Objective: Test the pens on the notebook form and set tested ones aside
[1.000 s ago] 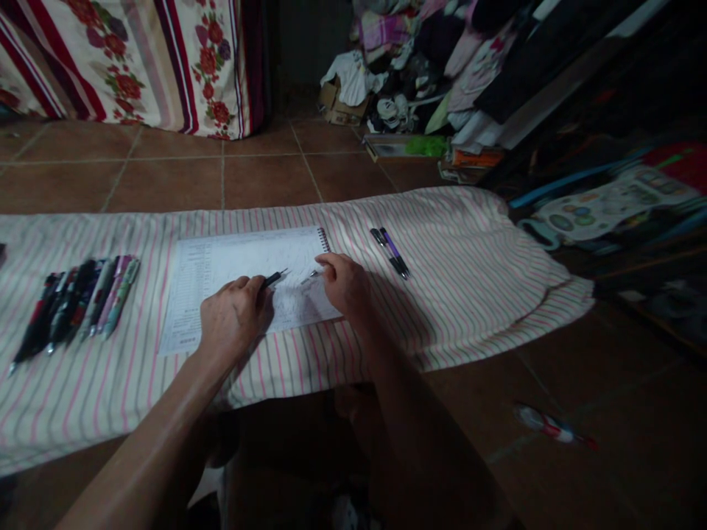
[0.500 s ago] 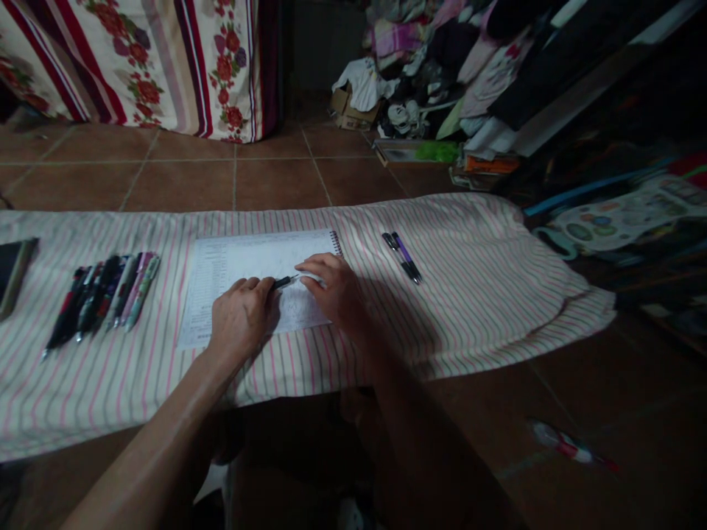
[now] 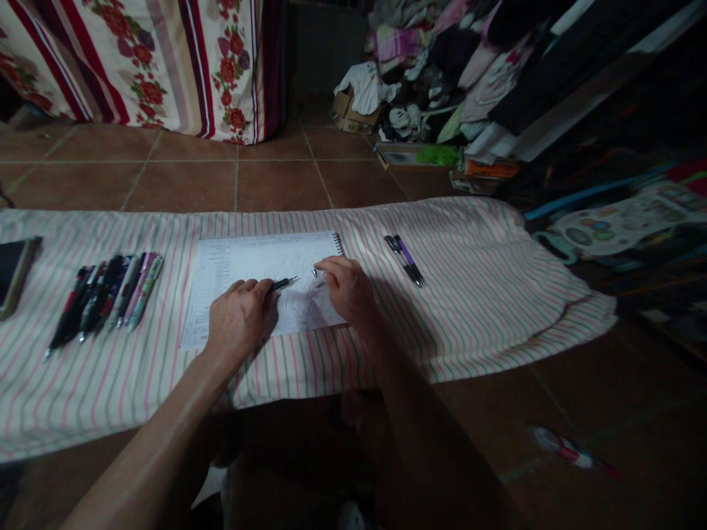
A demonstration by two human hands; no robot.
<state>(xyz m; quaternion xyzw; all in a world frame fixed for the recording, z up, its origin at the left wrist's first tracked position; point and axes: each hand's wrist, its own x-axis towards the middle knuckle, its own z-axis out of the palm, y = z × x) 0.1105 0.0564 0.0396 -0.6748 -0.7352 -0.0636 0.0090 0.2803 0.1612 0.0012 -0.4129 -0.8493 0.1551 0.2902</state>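
My left hand point(image 3: 238, 313) is closed round a dark pen point(image 3: 281, 283), whose thin refill tip sticks out to the right. In my right hand point(image 3: 349, 288), thumb and fingers pinch a small silvery pen tip point(image 3: 315, 272), a short gap away from the pen. Both hands are over a spiral notebook point(image 3: 265, 250) with printed and handwritten sheets. Right of the notebook lie two pens side by side, one of them a purple and black pen point(image 3: 409, 258). A row of several pens point(image 3: 110, 294) rests to the left.
A striped cloth point(image 3: 480, 280) covers the low table. At its left edge lies a dark tablet-like object point(image 3: 15, 276). Beyond are a tiled floor point(image 3: 188, 180), a floral curtain point(image 3: 149, 66) and a heap of clothes point(image 3: 420, 59). A red and white item point(image 3: 571, 447) lies on the floor at right.
My right hand has moved right, away from the pen, with the silvery tip in its fingers. The refill end now shows bare. My left hand stays nearly in place.
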